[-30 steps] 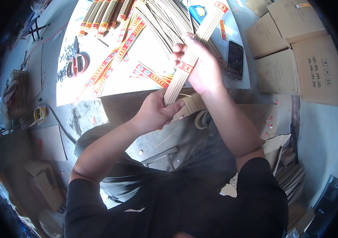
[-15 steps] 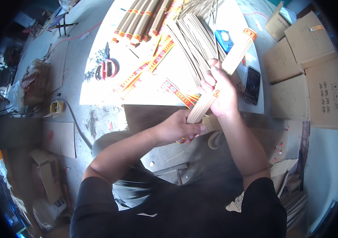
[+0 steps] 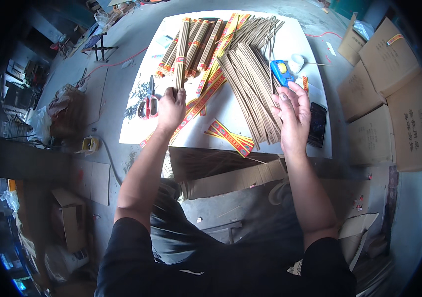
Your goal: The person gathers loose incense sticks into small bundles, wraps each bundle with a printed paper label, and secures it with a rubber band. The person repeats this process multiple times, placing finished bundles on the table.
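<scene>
Head view, only one we have.

Left hand [image 3: 172,106]: closed round the near end of a stick bundle [image 3: 180,75], which points away from the person. Red-and-yellow bands on it at mid-length and at the far end; the near end is inside the grip, so can't tell if it's banded.

Right hand [image 3: 295,116]: fingers parted and bent, palm turned inward, nothing visible in it. It's over the right edge of the loose sticks [image 3: 248,84]; can't tell if it touches them.

Progress, judging by what's lying there: held bundle looks wrapped at least at two spots. Several banded bundles [image 3: 211,44] lie just beyond the left hand, so a batch looks done. Left over: the loose sticks between the hands, with no bands on them, plus scattered sticks [image 3: 255,30] beyond. Printed strips not wrapped on anything: long strips [image 3: 211,85] just right of the left hand, crossed short strips [image 3: 240,147] nearer the person, left of the right hand.

Around: red-handled scissors [image 3: 153,106] just left of the left hand, dark thread-like tangle [image 3: 135,96] past them. Blue object with a yellow part [image 3: 281,74] just beyond the right hand, phone [image 3: 318,126] just right of it. All on the white table [image 3: 297,40].
</scene>
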A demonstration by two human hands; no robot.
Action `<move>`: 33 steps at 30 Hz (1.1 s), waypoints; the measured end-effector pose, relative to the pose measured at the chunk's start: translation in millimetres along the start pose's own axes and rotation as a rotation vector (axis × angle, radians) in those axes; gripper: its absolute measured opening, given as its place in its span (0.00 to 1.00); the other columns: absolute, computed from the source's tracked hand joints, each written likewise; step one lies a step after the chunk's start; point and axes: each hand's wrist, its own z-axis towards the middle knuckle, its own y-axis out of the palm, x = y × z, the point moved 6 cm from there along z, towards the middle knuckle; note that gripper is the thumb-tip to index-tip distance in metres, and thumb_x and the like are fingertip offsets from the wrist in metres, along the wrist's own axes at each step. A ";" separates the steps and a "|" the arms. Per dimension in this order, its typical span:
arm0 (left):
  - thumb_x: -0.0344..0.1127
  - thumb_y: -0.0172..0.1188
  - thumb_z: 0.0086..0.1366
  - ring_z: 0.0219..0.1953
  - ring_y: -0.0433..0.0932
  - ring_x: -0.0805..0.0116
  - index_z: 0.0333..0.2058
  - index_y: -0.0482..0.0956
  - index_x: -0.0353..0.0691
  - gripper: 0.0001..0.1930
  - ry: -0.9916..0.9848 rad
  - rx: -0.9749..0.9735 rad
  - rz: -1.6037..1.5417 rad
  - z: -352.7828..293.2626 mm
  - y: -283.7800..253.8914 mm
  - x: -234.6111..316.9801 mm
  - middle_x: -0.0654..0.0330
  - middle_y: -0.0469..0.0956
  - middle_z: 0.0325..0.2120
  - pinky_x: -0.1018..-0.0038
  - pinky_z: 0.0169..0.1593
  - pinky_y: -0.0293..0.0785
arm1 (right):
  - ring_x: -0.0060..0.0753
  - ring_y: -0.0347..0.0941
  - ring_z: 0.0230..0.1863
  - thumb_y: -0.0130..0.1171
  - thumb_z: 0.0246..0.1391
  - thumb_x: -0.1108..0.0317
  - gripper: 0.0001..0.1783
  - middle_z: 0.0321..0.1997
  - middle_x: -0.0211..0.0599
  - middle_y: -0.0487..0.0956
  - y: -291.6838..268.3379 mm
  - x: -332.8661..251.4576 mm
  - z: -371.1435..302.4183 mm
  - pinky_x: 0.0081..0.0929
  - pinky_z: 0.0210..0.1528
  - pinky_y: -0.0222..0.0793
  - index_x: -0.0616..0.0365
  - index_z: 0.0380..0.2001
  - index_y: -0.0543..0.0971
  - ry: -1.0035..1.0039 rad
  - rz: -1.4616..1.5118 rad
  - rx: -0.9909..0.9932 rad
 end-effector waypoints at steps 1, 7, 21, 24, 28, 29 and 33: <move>0.42 0.55 0.75 0.29 0.84 0.42 0.37 0.76 0.27 0.18 0.102 0.043 0.116 14.3 -1.8 10.4 0.41 0.83 0.25 0.57 0.39 0.80 | 0.29 0.77 0.53 0.59 0.68 0.65 0.25 0.57 0.38 0.77 -5.5 -1.4 1.6 0.26 0.51 0.75 0.58 0.65 0.69 -0.019 -0.021 0.000; 0.51 0.54 0.71 0.49 0.82 0.44 0.46 0.82 0.31 0.24 0.123 0.092 0.518 131.5 56.8 31.2 0.39 0.82 0.43 0.56 0.56 0.78 | 0.16 0.73 0.44 0.63 0.63 0.75 0.22 0.50 0.33 0.76 -3.6 1.0 -3.8 0.16 0.47 0.71 0.64 0.59 0.72 -0.002 -0.031 -0.042; 0.58 0.58 0.70 0.65 0.66 0.49 0.56 0.80 0.42 0.27 0.109 0.040 0.896 142.4 110.1 44.6 0.50 0.70 0.61 0.45 0.64 0.65 | 0.18 0.75 0.44 0.63 0.61 0.79 0.20 0.51 0.34 0.78 -7.7 -25.6 -8.0 0.18 0.43 0.74 0.64 0.56 0.75 -0.169 -0.171 -0.115; 0.57 0.59 0.68 0.62 0.69 0.51 0.55 0.79 0.40 0.28 0.278 0.104 0.793 82.7 90.7 61.3 0.52 0.71 0.58 0.43 0.62 0.66 | 0.19 0.76 0.44 0.63 0.61 0.79 0.19 0.50 0.34 0.79 -14.4 -44.1 -4.5 0.19 0.44 0.74 0.65 0.54 0.76 -0.228 -0.155 -0.081; 0.44 0.63 0.68 0.55 0.76 0.48 0.52 0.80 0.40 0.19 0.466 0.087 0.466 -38.9 46.9 57.6 0.48 0.76 0.50 0.52 0.56 0.74 | 0.18 0.77 0.41 0.63 0.61 0.79 0.13 0.42 0.32 0.82 -45.9 -64.8 10.1 0.18 0.44 0.74 0.67 0.48 0.80 -0.224 -0.147 0.047; 0.40 0.64 0.67 0.52 0.78 0.46 0.51 0.80 0.39 0.17 0.475 0.078 0.398 -65.7 36.1 55.0 0.47 0.77 0.47 0.55 0.54 0.76 | 0.17 0.77 0.40 0.63 0.61 0.78 0.10 0.40 0.31 0.83 -52.2 -68.4 13.5 0.17 0.44 0.74 0.67 0.46 0.81 -0.184 -0.152 0.096; 0.30 0.66 0.64 0.41 0.82 0.47 0.44 0.81 0.37 0.11 0.414 0.031 0.150 -138.2 24.6 49.3 0.47 0.80 0.40 0.58 0.45 0.79 | 0.17 0.78 0.36 0.63 0.62 0.74 0.08 0.37 0.32 0.85 -73.2 -61.2 22.1 0.19 0.41 0.73 0.66 0.43 0.82 -0.165 -0.426 0.077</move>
